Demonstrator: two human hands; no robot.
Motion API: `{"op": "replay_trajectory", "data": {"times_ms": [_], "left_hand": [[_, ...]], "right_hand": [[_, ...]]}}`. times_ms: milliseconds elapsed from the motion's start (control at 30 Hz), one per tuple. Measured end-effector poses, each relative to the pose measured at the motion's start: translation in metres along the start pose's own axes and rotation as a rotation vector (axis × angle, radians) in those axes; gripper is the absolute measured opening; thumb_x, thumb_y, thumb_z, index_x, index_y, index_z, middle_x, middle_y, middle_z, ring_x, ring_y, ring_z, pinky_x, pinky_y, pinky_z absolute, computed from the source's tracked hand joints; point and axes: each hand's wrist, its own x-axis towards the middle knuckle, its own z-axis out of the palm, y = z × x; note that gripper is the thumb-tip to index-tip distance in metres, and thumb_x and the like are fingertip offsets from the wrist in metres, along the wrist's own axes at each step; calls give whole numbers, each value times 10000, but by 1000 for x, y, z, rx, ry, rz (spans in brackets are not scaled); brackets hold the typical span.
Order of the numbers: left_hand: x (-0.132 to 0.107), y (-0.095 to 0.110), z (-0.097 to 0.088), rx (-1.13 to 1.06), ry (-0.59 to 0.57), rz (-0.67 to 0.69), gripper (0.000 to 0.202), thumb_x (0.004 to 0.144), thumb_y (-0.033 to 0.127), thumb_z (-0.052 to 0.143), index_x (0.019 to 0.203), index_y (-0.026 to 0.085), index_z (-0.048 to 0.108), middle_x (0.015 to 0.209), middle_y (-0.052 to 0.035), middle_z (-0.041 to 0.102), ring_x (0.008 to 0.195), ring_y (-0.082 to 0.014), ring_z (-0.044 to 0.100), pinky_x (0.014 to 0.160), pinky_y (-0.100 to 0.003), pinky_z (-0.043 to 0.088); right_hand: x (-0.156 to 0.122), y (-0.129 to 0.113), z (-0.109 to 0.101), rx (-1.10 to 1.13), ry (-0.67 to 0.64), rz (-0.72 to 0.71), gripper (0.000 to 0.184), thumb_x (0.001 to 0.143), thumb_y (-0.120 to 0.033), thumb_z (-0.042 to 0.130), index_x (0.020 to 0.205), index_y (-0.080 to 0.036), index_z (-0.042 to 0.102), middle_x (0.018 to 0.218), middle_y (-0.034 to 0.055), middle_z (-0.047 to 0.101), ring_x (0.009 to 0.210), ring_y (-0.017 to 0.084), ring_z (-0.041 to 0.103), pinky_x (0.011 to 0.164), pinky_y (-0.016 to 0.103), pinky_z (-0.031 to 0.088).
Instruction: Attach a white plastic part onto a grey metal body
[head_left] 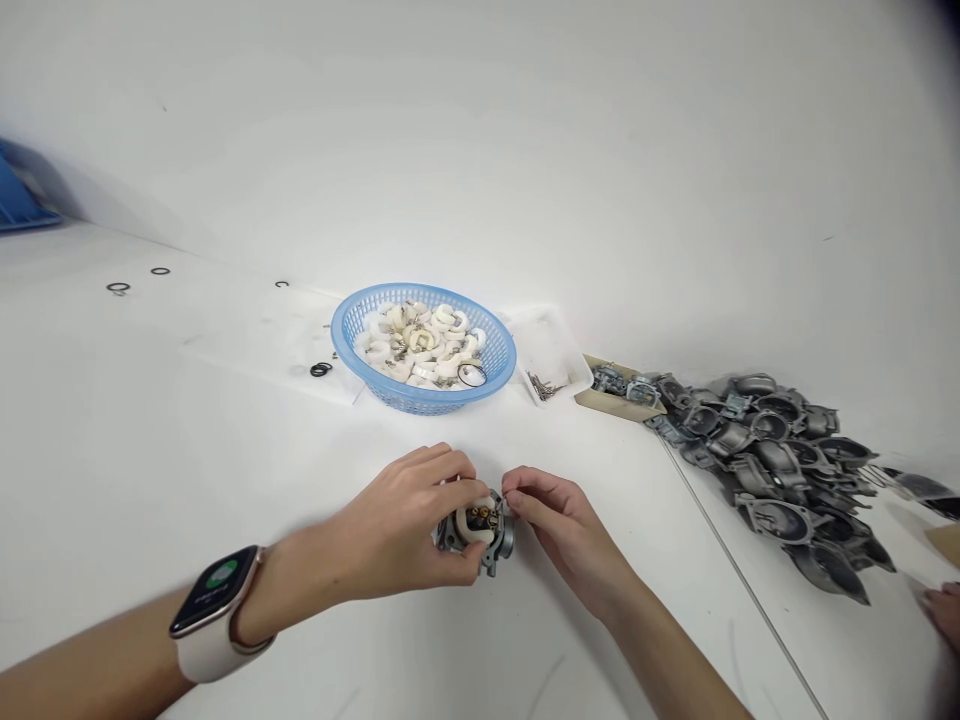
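Note:
My left hand point(411, 520), with a smartwatch point(214, 610) on its wrist, grips a small grey metal carburettor body point(486, 535) on the white table, fingers wrapped over its top and thumb under it. A white float piece sits in the part's top. My right hand point(559, 520) is at the part's right side, with thumb and forefinger pinched together at its upper edge, on something too small to make out.
A blue basket point(352, 345) of white float pieces stands behind the hands. Right of it are a white tray point(551, 350) with small pins, a cardboard piece and a big heap of grey metal castings point(780, 450). Black O-rings point(320, 369) lie to the left. Another person's fingers point(946, 610) show at the right edge.

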Motion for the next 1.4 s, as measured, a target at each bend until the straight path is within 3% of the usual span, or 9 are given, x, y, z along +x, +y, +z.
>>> {"op": "replay_trajectory", "data": {"times_ms": [233, 433, 633, 1033, 1233, 1400], "left_hand": [[2, 1, 0, 37, 35, 33, 297, 750, 218, 707, 1042, 163, 707, 923, -50, 662, 783, -174, 566, 731, -312, 501], [5, -2, -2, 86, -6, 41, 285, 771, 310, 706, 1007, 151, 727, 926, -43, 667, 777, -162, 564, 778, -287, 505], [5, -4, -1, 129, -25, 53, 293, 799, 363, 675, 993, 149, 724, 917, -45, 659, 740, -161, 540, 716, -288, 480], [5, -2, -2, 152, -50, 56, 276, 829, 359, 643, 994, 146, 705, 920, -58, 652, 745, -173, 548, 734, -311, 501], [6, 0, -3, 117, -41, 34, 237, 789, 297, 677, 970, 147, 711, 904, -48, 643, 756, -171, 538, 743, -303, 502], [5, 1, -4, 90, -38, 23, 257, 780, 257, 688, 1016, 155, 700, 910, -52, 647, 769, -180, 545, 737, -315, 501]], "right_hand": [[2, -2, 5, 17, -55, 9, 204, 947, -437, 666, 939, -234, 651, 882, 4, 525, 852, 176, 451, 755, 292, 377], [6, 4, -5, -56, -45, 17, 224, 957, -482, 633, 939, -259, 635, 897, 3, 500, 870, 189, 436, 751, 289, 403], [8, 1, -4, -65, 11, 31, 273, 873, -523, 701, 880, -253, 664, 900, 27, 531, 874, 217, 473, 731, 300, 457], [12, 5, -9, -71, -67, 55, 221, 928, -483, 652, 935, -263, 643, 946, 36, 542, 891, 223, 463, 761, 322, 431], [8, -4, 0, 0, -49, 63, 248, 905, -478, 690, 870, -240, 632, 893, 17, 522, 852, 199, 462, 736, 296, 422], [7, -7, 1, -64, -43, 45, 253, 914, -498, 680, 920, -248, 644, 893, 8, 540, 839, 190, 474, 740, 291, 416]]}}
